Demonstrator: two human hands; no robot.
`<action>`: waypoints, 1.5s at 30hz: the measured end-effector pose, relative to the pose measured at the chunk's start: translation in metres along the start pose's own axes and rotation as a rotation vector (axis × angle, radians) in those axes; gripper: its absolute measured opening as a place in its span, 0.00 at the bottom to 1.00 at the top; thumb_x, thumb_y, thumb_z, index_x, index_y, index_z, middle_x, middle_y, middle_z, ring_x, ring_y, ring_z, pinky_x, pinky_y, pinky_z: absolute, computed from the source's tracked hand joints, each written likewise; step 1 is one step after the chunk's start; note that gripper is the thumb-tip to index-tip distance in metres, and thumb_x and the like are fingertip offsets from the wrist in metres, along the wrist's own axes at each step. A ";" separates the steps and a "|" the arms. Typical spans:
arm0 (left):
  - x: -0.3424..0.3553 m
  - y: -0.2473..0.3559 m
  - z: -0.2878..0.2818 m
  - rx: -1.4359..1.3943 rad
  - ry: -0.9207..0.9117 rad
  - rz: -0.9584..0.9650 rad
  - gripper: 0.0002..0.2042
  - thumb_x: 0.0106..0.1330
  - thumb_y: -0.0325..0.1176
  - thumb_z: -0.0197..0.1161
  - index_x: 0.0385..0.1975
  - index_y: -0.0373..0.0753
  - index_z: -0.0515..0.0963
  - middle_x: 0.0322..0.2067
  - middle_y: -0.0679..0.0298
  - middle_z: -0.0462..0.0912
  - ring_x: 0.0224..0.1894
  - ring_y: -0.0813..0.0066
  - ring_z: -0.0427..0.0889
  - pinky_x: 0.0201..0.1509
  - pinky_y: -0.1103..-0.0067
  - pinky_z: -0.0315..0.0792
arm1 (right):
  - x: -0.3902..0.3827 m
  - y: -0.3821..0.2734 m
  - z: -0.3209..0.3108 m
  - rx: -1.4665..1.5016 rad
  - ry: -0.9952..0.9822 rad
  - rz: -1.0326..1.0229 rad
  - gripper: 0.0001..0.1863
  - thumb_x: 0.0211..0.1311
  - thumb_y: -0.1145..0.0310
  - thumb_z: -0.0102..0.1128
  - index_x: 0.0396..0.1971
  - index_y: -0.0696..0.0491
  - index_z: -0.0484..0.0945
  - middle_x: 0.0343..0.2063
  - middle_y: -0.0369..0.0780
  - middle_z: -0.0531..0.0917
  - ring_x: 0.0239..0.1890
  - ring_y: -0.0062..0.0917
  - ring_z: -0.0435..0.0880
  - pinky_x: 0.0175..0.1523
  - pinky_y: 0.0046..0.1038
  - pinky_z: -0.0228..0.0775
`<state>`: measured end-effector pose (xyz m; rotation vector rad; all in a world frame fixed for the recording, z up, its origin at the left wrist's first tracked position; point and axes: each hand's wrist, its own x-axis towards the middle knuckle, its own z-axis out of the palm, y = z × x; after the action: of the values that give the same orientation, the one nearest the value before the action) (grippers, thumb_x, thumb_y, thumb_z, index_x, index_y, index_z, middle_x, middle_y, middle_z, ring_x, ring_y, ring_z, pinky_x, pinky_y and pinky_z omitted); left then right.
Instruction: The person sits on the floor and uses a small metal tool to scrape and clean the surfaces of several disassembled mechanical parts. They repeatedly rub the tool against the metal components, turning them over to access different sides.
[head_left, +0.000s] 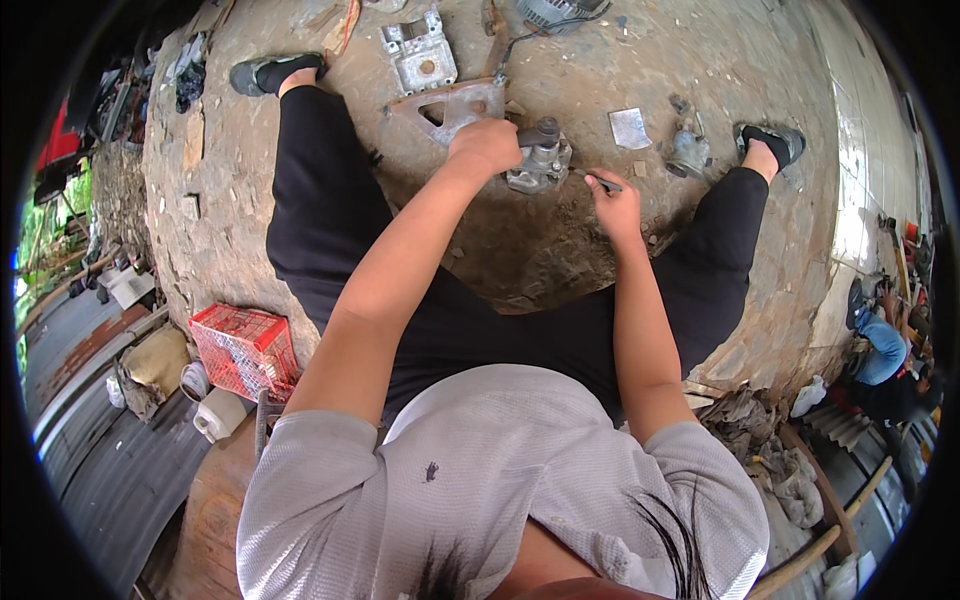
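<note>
A grey cast-metal part (pixel 540 168) stands on the ground between my spread legs. My left hand (pixel 487 146) is closed in a fist at its left side. From that fist a dark, blunt, hammer-like tool (pixel 541 131) juts out over the top of the part; its grip is hidden by my fingers. My right hand (pixel 616 207) pinches a slim dark rod-like tool (pixel 603 182), whose thin end points at the part's right side. Whether that tip touches the metal, I cannot tell. A flat metal plate with a triangular hole (pixel 470 105) lies just beyond my left hand.
Beyond the plate lies a pale metal housing (pixel 420 55), with a finned motor-like part (pixel 555 12) farther off. A small metal sheet (pixel 629 128) and another cast part (pixel 688 150) lie to the right. At left stands a red crate (pixel 245 345). People (pixel 885 350) are at far right.
</note>
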<state>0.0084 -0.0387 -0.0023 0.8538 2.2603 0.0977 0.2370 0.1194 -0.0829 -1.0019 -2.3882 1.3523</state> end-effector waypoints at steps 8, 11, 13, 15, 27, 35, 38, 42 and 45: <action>0.001 -0.004 0.004 0.011 0.010 -0.019 0.18 0.63 0.35 0.60 0.50 0.43 0.88 0.53 0.56 0.89 0.57 0.54 0.87 0.61 0.61 0.81 | -0.015 -0.023 0.002 0.027 -0.093 0.133 0.11 0.67 0.64 0.72 0.40 0.56 0.90 0.32 0.50 0.90 0.35 0.42 0.90 0.44 0.36 0.80; 0.001 0.002 0.001 0.005 -0.006 -0.032 0.17 0.64 0.35 0.59 0.50 0.43 0.88 0.53 0.55 0.89 0.58 0.53 0.87 0.62 0.61 0.80 | -0.003 -0.009 0.001 0.052 0.010 0.152 0.11 0.68 0.64 0.72 0.41 0.57 0.90 0.30 0.47 0.89 0.32 0.33 0.87 0.41 0.32 0.77; 0.004 0.003 0.001 0.016 -0.002 -0.019 0.17 0.65 0.35 0.59 0.51 0.44 0.88 0.54 0.55 0.89 0.58 0.53 0.87 0.62 0.60 0.80 | 0.001 0.023 0.008 0.070 0.025 -0.020 0.11 0.71 0.64 0.71 0.41 0.57 0.90 0.27 0.43 0.89 0.27 0.20 0.82 0.36 0.28 0.74; 0.008 -0.003 0.006 0.042 0.007 0.002 0.17 0.65 0.35 0.58 0.51 0.45 0.88 0.54 0.54 0.89 0.58 0.52 0.87 0.62 0.60 0.80 | 0.002 0.024 0.009 0.279 -0.069 0.114 0.12 0.72 0.64 0.71 0.43 0.58 0.90 0.29 0.42 0.90 0.29 0.18 0.82 0.37 0.26 0.73; 0.003 -0.002 0.004 0.023 0.004 0.002 0.18 0.64 0.38 0.60 0.51 0.44 0.87 0.52 0.50 0.89 0.56 0.48 0.87 0.63 0.58 0.79 | 0.011 0.042 0.018 0.246 0.077 0.250 0.14 0.73 0.65 0.70 0.48 0.61 0.87 0.35 0.40 0.93 0.36 0.21 0.87 0.43 0.28 0.77; 0.005 0.000 0.002 0.028 -0.006 -0.033 0.18 0.66 0.35 0.58 0.53 0.46 0.87 0.54 0.54 0.89 0.59 0.52 0.86 0.63 0.60 0.79 | 0.013 0.052 0.017 0.192 0.015 0.275 0.13 0.72 0.64 0.71 0.47 0.59 0.88 0.35 0.40 0.93 0.35 0.21 0.85 0.44 0.28 0.76; 0.003 -0.001 0.003 0.027 -0.024 -0.034 0.18 0.65 0.35 0.58 0.53 0.46 0.87 0.55 0.54 0.88 0.59 0.52 0.86 0.63 0.60 0.79 | 0.017 0.059 0.010 0.084 0.091 0.343 0.12 0.71 0.63 0.72 0.44 0.57 0.89 0.36 0.40 0.93 0.40 0.23 0.87 0.49 0.28 0.76; 0.003 -0.002 0.006 0.006 0.013 -0.015 0.20 0.63 0.37 0.59 0.53 0.44 0.87 0.53 0.51 0.89 0.58 0.49 0.86 0.64 0.59 0.79 | 0.013 0.055 0.020 0.453 0.052 0.389 0.12 0.71 0.65 0.71 0.46 0.58 0.88 0.36 0.40 0.92 0.39 0.22 0.85 0.48 0.28 0.75; 0.004 -0.001 0.003 0.003 -0.005 -0.008 0.20 0.62 0.36 0.59 0.52 0.43 0.87 0.53 0.51 0.89 0.58 0.48 0.86 0.63 0.58 0.79 | 0.013 0.071 0.017 0.352 0.120 0.402 0.12 0.71 0.66 0.70 0.47 0.59 0.88 0.36 0.39 0.93 0.38 0.22 0.85 0.47 0.28 0.75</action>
<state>0.0074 -0.0375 -0.0074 0.8460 2.2594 0.0892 0.2512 0.1404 -0.1522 -1.4528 -1.8331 1.7106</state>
